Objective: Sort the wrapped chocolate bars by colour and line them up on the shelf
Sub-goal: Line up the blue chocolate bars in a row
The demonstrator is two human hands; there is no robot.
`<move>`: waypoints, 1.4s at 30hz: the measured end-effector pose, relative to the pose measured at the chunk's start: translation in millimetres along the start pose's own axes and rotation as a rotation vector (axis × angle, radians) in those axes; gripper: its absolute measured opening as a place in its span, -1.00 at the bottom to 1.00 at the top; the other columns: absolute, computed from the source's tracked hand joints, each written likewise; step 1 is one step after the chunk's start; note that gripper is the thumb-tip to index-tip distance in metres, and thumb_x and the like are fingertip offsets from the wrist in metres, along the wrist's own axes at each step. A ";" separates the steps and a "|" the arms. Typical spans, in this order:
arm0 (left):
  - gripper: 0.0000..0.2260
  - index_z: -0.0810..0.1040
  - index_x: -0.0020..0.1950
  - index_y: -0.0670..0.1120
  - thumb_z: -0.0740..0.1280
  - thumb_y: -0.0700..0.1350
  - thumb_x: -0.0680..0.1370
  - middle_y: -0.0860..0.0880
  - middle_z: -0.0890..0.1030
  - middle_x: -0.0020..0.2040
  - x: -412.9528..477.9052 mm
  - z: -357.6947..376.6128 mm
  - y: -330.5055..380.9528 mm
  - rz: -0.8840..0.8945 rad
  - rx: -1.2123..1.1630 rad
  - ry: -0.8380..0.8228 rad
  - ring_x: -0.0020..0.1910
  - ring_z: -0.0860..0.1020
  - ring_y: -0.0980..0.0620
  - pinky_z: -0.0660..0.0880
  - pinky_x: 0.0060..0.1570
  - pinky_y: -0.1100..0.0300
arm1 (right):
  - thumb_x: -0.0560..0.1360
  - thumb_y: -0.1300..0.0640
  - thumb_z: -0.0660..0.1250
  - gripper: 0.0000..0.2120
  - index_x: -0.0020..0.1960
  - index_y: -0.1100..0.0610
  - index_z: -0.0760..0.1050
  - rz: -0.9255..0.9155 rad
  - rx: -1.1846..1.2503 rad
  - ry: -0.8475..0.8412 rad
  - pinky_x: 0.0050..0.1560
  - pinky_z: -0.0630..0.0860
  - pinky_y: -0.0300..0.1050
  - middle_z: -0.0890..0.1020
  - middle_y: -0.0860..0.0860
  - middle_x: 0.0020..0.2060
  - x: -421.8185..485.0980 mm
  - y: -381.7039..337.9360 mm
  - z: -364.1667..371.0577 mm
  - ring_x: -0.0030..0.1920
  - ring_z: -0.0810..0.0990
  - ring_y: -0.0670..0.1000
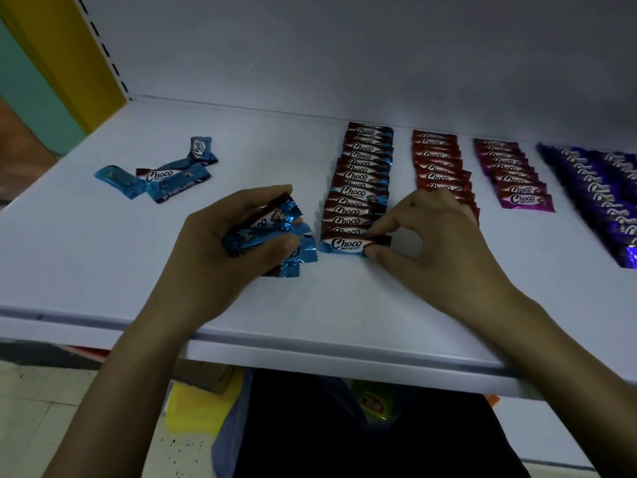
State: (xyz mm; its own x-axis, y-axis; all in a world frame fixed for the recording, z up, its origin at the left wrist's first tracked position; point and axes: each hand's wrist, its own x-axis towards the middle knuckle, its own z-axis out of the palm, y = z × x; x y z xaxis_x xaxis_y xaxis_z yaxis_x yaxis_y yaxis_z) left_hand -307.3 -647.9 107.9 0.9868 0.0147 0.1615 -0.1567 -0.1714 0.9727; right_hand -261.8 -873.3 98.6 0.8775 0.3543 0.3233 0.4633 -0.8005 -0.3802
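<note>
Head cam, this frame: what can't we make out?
- Number of blue bars in the left hand: its fingers cover the bunch.
- Near end of the red row: behind the right hand.
- Dark blue rows: blurred, cut off by the right edge.
- Small print on the front blue bar that the right hand pinches: too small.

Both forearms reach in over the front edge of the shelf (310, 339). The left hand (234, 236) is curled, gripping a bunch of blue bars (272, 232). The right hand (441, 236), knuckles up, pinches one blue bar (344, 243) between thumb and forefinger
</note>
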 end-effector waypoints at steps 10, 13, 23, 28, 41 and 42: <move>-0.52 0.50 0.18 0.17 0.56 -0.07 0.33 0.30 0.60 0.09 6.3 25.1 5.5 0.156 0.057 -0.095 0.03 0.61 0.24 0.57 -0.22 0.37 | 0.36 -0.05 0.33 -0.78 -0.04 0.00 0.55 0.118 0.762 -0.126 -0.18 0.53 -0.37 0.67 -0.12 -0.28 6.5 -32.4 -12.5 -0.22 0.63 -0.16; -0.52 0.47 0.25 0.16 0.46 0.03 0.35 0.26 0.58 0.16 8.0 29.8 5.6 0.202 0.085 -0.120 0.11 0.58 0.22 0.58 -0.11 0.34 | 0.34 0.09 0.41 -0.84 -0.10 0.10 0.56 0.173 0.910 -0.114 -0.21 0.58 -0.25 0.68 -0.02 -0.33 9.5 -34.1 -11.9 -0.24 0.67 -0.06; -0.68 0.55 0.11 0.12 0.40 -0.12 0.38 0.24 0.66 -0.08 4.1 30.4 2.2 0.043 -0.088 -0.017 -0.09 0.66 0.18 0.58 -0.30 0.32 | 0.49 0.30 0.32 -0.89 -0.19 0.16 0.53 0.358 1.016 0.030 -0.37 0.48 -0.33 0.66 -0.04 -0.35 12.0 -22.6 -20.0 -0.31 0.64 -0.10; -0.73 0.61 0.03 0.05 0.38 -0.09 0.34 0.15 0.67 -0.05 2.5 27.1 0.4 0.000 -0.140 0.031 -0.06 0.66 0.15 0.57 -0.31 0.33 | 0.44 0.42 0.34 -0.77 -0.02 0.13 0.55 0.292 0.989 -0.022 -0.31 0.49 -0.36 0.60 0.03 -0.42 5.4 -20.4 -18.5 -0.32 0.66 -0.07; -0.73 0.61 0.03 0.08 0.38 -0.04 0.33 0.10 0.67 -0.01 0.5 23.6 -1.9 -0.020 -0.236 0.246 -0.05 0.65 0.12 0.49 -0.33 0.40 | 0.44 0.16 0.43 -0.91 -0.17 -0.01 0.60 0.202 0.409 -0.163 -0.22 0.35 -0.56 0.59 -0.26 -0.32 -13.1 -13.6 -11.5 -0.21 0.54 -0.34; -0.73 0.60 0.03 0.07 0.38 -0.06 0.34 0.09 0.66 -0.01 0.1 24.7 -1.2 -0.009 -0.217 0.234 -0.05 0.65 0.14 0.50 -0.34 0.41 | 0.45 0.14 0.43 -0.92 -0.16 -0.04 0.60 0.176 0.354 -0.141 -0.19 0.36 -0.54 0.58 -0.27 -0.30 -12.4 -13.5 -9.3 -0.17 0.54 -0.30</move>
State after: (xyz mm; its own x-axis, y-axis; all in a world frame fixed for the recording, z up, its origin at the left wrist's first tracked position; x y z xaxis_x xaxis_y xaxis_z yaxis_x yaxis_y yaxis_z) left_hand -306.0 -672.0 102.6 0.9556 0.2457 0.1627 -0.1785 0.0435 0.9830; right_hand -280.1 -871.4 107.9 0.9442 0.3089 0.1144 0.2969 -0.6478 -0.7015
